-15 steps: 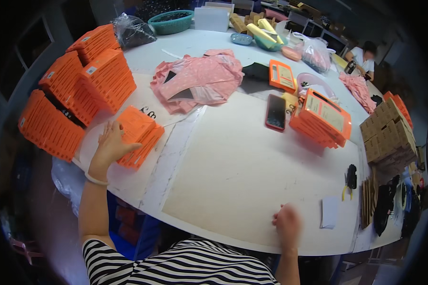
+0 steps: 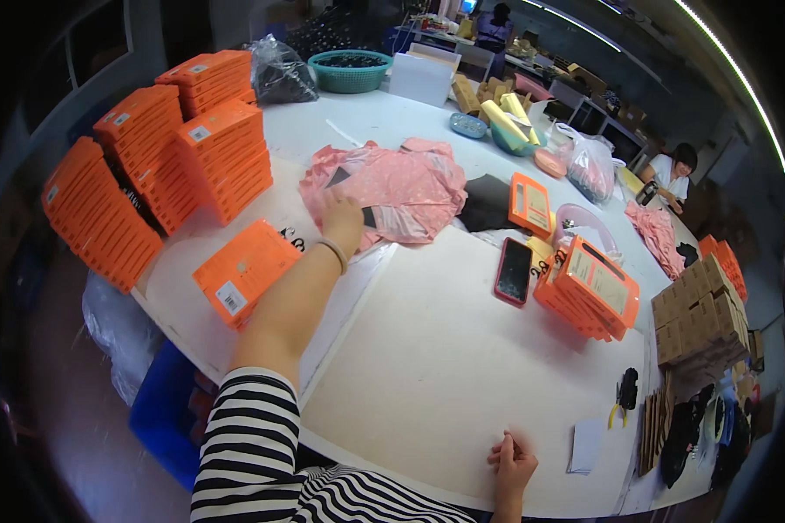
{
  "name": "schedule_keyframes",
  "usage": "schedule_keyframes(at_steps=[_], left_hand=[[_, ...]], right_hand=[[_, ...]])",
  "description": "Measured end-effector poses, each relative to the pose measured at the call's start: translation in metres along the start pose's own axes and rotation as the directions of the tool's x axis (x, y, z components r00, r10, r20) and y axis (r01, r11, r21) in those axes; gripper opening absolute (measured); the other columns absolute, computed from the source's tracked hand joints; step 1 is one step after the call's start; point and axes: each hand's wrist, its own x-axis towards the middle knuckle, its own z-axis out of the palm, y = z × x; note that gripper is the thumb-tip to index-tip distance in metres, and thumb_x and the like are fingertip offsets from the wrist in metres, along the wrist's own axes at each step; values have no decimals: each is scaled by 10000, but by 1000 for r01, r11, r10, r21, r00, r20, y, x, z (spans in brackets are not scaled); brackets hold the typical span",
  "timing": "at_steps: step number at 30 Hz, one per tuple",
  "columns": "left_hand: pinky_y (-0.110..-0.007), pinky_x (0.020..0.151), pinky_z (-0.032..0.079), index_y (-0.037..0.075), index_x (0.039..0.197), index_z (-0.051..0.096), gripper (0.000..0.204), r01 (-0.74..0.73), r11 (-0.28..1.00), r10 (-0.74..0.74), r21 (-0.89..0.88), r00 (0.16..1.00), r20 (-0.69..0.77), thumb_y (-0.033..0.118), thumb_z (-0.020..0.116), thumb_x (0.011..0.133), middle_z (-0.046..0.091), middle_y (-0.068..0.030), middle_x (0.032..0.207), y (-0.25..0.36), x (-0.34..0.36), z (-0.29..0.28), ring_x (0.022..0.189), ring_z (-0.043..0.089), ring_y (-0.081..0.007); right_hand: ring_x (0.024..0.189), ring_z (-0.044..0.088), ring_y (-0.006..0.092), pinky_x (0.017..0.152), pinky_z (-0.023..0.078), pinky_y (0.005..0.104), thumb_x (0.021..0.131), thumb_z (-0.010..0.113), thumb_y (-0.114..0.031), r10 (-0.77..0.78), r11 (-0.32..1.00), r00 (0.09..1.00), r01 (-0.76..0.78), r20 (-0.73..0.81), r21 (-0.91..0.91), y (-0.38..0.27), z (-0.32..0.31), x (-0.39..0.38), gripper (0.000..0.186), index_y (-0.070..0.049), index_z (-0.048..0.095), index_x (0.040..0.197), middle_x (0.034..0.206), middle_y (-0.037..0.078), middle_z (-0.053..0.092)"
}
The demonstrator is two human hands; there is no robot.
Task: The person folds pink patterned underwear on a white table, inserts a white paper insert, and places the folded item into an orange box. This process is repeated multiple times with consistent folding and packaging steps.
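Note:
My left hand [image 2: 344,222] rests at the near edge of a pile of pink patterned garments [image 2: 410,187] with dark patches showing in it. Its fingers point away into the fabric, partly hidden, so their grip is unclear. Under my left forearm lies a low stack of flat orange boxes [image 2: 244,266], the top one bearing a white label. My right hand [image 2: 513,466] hovers by the table's front edge, fingers curled in toward the thumb and nothing visible in them. A white stack of paper slips [image 2: 584,446] lies to its right.
Tall stacks of orange boxes [image 2: 222,161] stand at the left. A red-edged phone [image 2: 513,272] lies beside orange packages with cut-out handles [image 2: 597,283]. Brown cartons [image 2: 698,318] and yellow-handled cutters [image 2: 624,397] are at the right. Another person [image 2: 672,174] sits at the far right.
My left hand has left the low orange stack and moved right and away onto the pink garments. My right hand has curled in near the front edge. The view has shifted upward.

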Motion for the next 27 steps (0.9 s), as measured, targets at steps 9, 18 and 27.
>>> schedule_keyframes(at_steps=[9,18,27], left_hand=[[-427,728,597,87,1260,585,444,37,996,-46,76,991,125,129,702,834,698,-143,1141,-1,32,58,1000,695,-294],[-394,768,569,81,943,695,141,-299,919,253,-258,947,-198,99,676,805,701,-120,1055,-3,25,-54,898,714,-286],[-427,599,546,13,1061,580,153,-734,202,706,-648,568,-424,71,535,926,649,-158,776,69,-154,-166,708,701,-328]], right_hand=[[550,629,83,456,427,200,1008,622,-119,29,999,999,-29,-22,-15,-3,1,-1,156,15,681,1063,739,61,679],[811,702,178,728,557,261,1019,632,-241,139,984,988,-130,69,-119,-21,-1,-9,315,-22,664,1242,915,130,739],[751,673,139,622,516,235,995,622,-74,-152,988,985,148,80,51,-14,-36,24,247,33,634,1218,859,93,695]])
